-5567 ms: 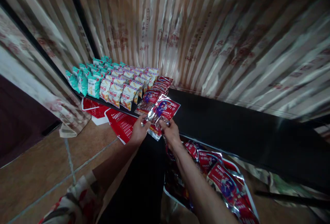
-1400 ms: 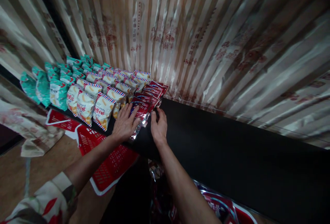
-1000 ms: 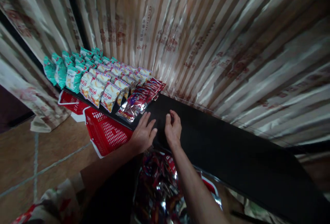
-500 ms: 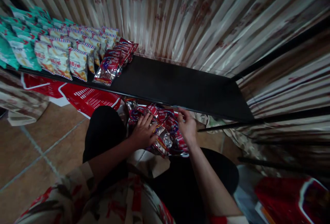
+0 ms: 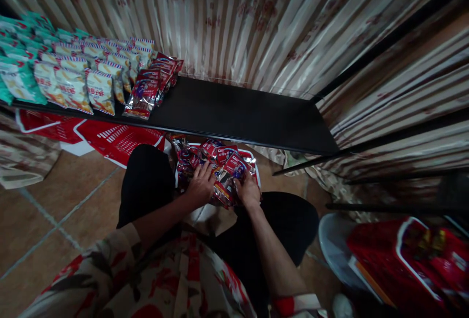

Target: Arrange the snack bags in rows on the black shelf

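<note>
Striped curtain (image 5: 220, 20) behind black shelf (image 5: 242, 113), tiled floor (image 5: 91, 181) below. Red foil packets (image 5: 232, 164) heaped in white-rimmed basket (image 5: 259, 176) between knees. Left hand (image 5: 201, 186) loosely spread on pile, right hand (image 5: 249, 192) at one packet's edge, can't tell if gripping. Probably light, floppy, bit slippery tbh; I'd pinch flat side edges, not squeeze middle.

On the person I'm watching through the head camera, I see a loose cream top (image 5: 161, 288) printed with red and dark leaf-like shapes, its sleeves (image 5: 122, 242) ending in pale cuffs, and plain black trousers (image 5: 146, 181). Both hands are bare.
</note>
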The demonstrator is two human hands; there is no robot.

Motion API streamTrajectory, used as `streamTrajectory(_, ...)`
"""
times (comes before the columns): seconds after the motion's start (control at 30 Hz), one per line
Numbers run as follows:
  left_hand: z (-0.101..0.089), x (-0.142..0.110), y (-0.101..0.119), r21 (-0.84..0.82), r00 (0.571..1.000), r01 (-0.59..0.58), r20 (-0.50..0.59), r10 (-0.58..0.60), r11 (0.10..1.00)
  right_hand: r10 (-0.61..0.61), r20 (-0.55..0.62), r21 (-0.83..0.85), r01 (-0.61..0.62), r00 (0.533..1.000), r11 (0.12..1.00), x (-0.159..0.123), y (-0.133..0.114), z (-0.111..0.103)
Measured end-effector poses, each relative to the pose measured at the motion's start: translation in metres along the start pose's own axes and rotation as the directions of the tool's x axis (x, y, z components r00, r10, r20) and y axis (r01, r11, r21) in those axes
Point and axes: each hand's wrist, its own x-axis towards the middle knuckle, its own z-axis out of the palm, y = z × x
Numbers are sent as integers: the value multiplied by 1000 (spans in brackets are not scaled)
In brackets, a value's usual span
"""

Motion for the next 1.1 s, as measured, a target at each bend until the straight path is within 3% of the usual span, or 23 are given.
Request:
streamTrajectory(0.2, 10, 3, 24, -23, 998, -5, 63, 7, 1000, 5, -52, 110, 1, 999, 994, -2, 9, 10)
streamTrajectory(0.4, 16, 4, 27, 24, 993, -3, 116, 0, 1000, 59, -89, 247, -36, 994, 968, 1, 12, 10)
streamTrajectory(0.67, 10, 6, 27, 32, 980, -6, 198, 0, 999, 219, 0, 246, -212, 976, 946, 6, 15, 7)
streamTrajectory(1.1, 6, 6, 30, -42, 970, 12, 244, -1, 999, 241, -32, 236, -227, 970, 945, -3, 10, 3)
